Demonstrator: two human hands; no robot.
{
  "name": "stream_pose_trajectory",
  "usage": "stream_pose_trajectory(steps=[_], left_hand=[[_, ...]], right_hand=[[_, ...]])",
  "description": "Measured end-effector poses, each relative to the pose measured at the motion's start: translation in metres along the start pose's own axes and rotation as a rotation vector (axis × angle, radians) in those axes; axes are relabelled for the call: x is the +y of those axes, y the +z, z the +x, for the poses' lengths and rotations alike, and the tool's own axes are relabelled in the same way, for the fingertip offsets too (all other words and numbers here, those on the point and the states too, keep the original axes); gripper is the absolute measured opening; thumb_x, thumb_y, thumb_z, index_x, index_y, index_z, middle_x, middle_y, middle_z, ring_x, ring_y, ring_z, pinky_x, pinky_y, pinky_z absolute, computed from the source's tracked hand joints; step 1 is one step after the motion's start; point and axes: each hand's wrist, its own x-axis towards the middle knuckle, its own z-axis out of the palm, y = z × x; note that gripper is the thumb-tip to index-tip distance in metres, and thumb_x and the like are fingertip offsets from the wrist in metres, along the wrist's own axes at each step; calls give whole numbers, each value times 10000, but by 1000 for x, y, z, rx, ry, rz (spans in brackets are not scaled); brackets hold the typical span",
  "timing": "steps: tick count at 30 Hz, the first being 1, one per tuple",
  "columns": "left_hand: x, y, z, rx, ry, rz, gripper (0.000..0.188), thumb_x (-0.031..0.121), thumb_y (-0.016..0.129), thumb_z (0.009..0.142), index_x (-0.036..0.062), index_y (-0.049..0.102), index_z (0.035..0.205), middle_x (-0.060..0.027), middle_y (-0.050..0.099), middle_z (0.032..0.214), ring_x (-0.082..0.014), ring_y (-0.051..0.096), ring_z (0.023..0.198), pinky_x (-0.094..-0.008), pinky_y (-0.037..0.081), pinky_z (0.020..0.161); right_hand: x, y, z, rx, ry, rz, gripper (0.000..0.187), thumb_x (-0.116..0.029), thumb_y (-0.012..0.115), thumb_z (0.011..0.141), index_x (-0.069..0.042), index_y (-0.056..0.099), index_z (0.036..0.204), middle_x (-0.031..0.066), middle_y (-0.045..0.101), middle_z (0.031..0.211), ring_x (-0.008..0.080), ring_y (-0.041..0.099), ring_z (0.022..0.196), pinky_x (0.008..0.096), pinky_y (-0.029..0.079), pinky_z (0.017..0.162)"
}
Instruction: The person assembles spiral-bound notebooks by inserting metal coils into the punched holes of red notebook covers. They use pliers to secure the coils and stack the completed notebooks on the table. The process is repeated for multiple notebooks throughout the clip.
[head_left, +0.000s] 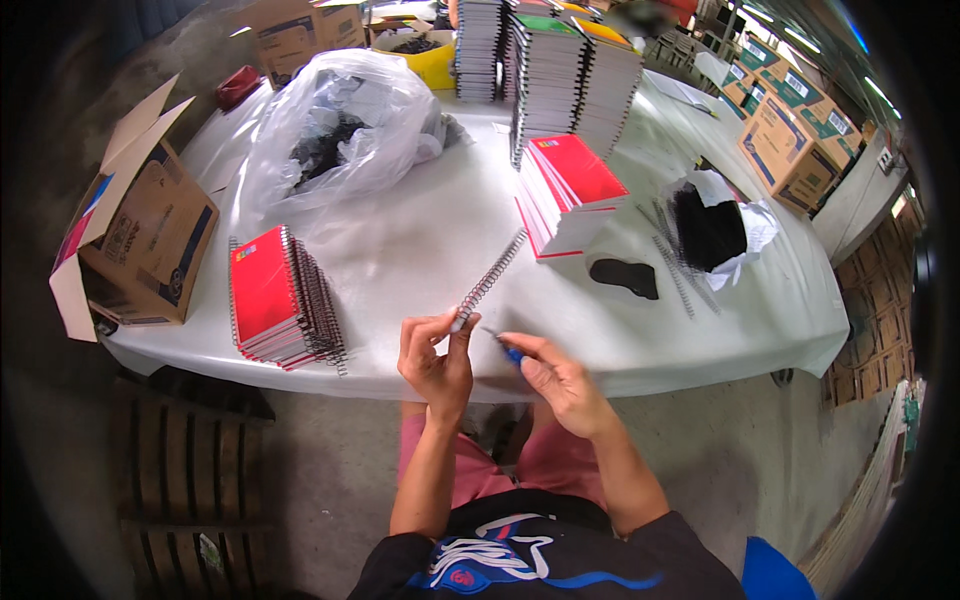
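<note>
Wire coil held in left hand, blue-handled tool in right

At the near edge of the white-covered bench (420, 240), the left hand (436, 362) pinches the lower end of a wire coil (490, 279) between thumb and fingers; the coil slants up and away to the right. The right hand (562, 385) has its grip closed around a blue-handled tool (512, 354), whose tip points toward the coil's held end, near it but apart.

To the left lies a stack of red notebooks (264, 290) with dark coils along the spines; the top cover bears a small block of multicoloured lettering near its upper corner. Beyond the hands, to the right, a pile of red-covered books (575, 175) carries a similar mark, its pages fanned at one side. Tall notebook stacks (550, 75) stand behind it.

An open carton (150, 245) at the left shows dark printing and symbols on its side. The stacked cartons (785, 150) at far right have green and dark printed bands and pale stickers, too small to read. A clear plastic bag (400, 130) holds dark contents. Loose coils (675, 277) lie beside a black flat piece (625, 277). The person's black shirt (600, 555) has a white, blue and red print.
</note>
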Motion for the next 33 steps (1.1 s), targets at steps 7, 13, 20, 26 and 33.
stream_pose_trajectory(steps=[7, 13, 20, 26, 33], left_hand=[[16, -7, 14, 201, -341, -197, 410, 76, 583, 918, 88, 416, 1293, -35, 484, 1057, -63, 465, 876, -198, 409, 777], [46, -13, 21, 235, -378, -428, 339, 66, 484, 962, 75, 409, 1293, -35, 479, 1077, -42, 457, 868, -178, 404, 763], [62, -63, 41, 271, 161, 48, 425, 58, 540, 914, 25, 367, 1301, -127, 477, 1221, -186, 478, 1097, -329, 390, 939], [61, -121, 79, 492, 3, 245, 444, 177, 503, 956, -4, 374, 1340, -142, 447, 1300, -201, 409, 1231, -331, 304, 1041], [16, -150, 84, 342, -172, 278, 427, 227, 463, 986, -14, 411, 1336, -143, 433, 1354, -181, 459, 1196, -298, 337, 1021]], right_hand=[[52, -40, -11, 252, 285, -1020, 366, -349, 473, 946, -196, 536, 1273, 139, 489, 1245, 300, 436, 1212, 519, 256, 1048], [18, -3, 28, 117, -55, 137, 535, -287, 569, 926, -14, 406, 1356, 109, 415, 1363, 225, 393, 1268, 418, 322, 1054], [-45, 45, 96, 201, 26, 1081, 379, -60, 635, 868, -46, 505, 1224, 79, 627, 1057, 115, 631, 859, 281, 561, 705], [-98, 92, 179, -90, 24, 932, 312, -109, 672, 851, -50, 562, 1137, 78, 651, 935, 107, 631, 801, 242, 537, 653], [-93, 179, 236, -215, -110, 475, 281, -157, 729, 795, -41, 631, 1031, 90, 681, 869, 136, 635, 706, 254, 487, 592]])
